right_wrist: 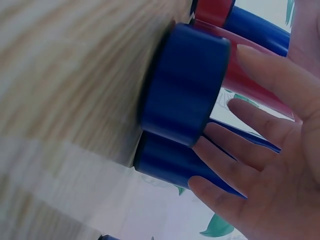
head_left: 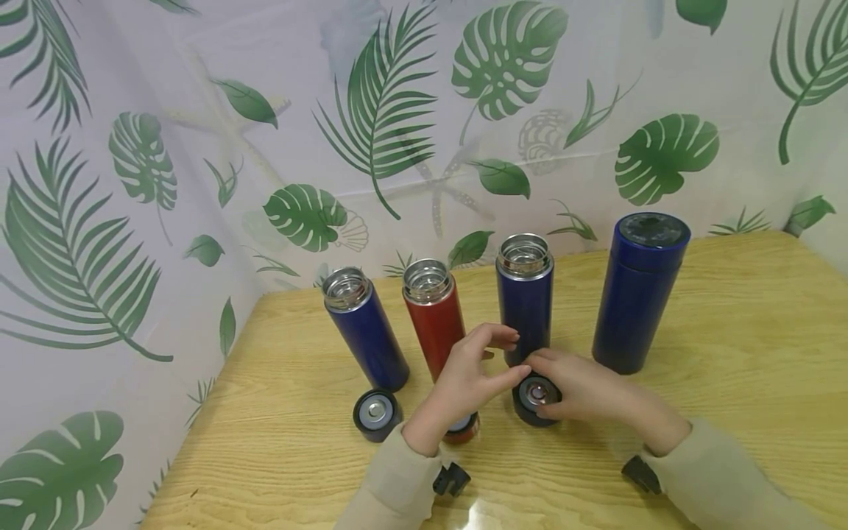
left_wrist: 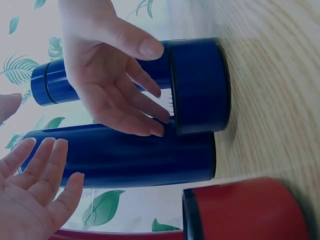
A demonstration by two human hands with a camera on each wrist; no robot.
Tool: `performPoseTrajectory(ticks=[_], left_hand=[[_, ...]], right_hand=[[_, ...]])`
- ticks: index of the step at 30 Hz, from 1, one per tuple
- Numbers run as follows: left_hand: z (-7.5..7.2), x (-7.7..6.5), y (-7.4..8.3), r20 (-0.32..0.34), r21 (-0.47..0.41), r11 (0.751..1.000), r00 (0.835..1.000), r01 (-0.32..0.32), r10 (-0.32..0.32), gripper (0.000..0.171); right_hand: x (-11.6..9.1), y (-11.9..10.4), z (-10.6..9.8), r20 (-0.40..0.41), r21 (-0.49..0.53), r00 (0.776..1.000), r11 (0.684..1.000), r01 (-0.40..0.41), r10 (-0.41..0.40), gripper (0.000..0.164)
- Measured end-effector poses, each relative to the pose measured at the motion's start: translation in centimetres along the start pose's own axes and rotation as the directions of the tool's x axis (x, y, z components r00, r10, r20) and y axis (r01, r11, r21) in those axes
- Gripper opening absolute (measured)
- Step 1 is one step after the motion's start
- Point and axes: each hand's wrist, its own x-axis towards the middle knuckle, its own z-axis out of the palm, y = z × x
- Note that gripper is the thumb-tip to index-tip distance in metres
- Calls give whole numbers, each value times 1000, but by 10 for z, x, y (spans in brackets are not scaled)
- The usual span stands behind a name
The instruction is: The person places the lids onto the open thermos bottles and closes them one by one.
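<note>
A blue bottle lid (head_left: 530,417) lies on the table with its inner side up, in front of an uncapped blue thermos bottle (head_left: 526,313). My right hand (head_left: 589,386) is at this lid, thumb and fingers loosely spread about its upper rim. In the right wrist view the fingers (right_wrist: 245,170) look nearly straight beside the blue lid (right_wrist: 185,85); whether they touch it is hard to tell. My left hand (head_left: 467,375) hovers left of the lid, fingers loosely bent and holding nothing. It partly covers an uncapped red bottle (head_left: 433,316) and its red lid (head_left: 464,433).
An uncapped blue bottle (head_left: 371,338) stands at the left with its upturned lid (head_left: 376,414) in front. Another blue bottle (head_left: 639,294), lid on, stands at the right. Behind the wooden table (head_left: 265,442) hangs a leaf-patterned cloth (head_left: 397,125).
</note>
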Motion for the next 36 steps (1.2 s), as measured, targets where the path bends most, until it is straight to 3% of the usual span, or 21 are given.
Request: performPoseTrajectory(ticks=[36], left_hand=[[1, 0, 0, 31, 26, 1000, 1000, -2, 1, 36]], right_hand=[[-1, -1, 4, 87, 1, 995, 999, -40, 40, 56]])
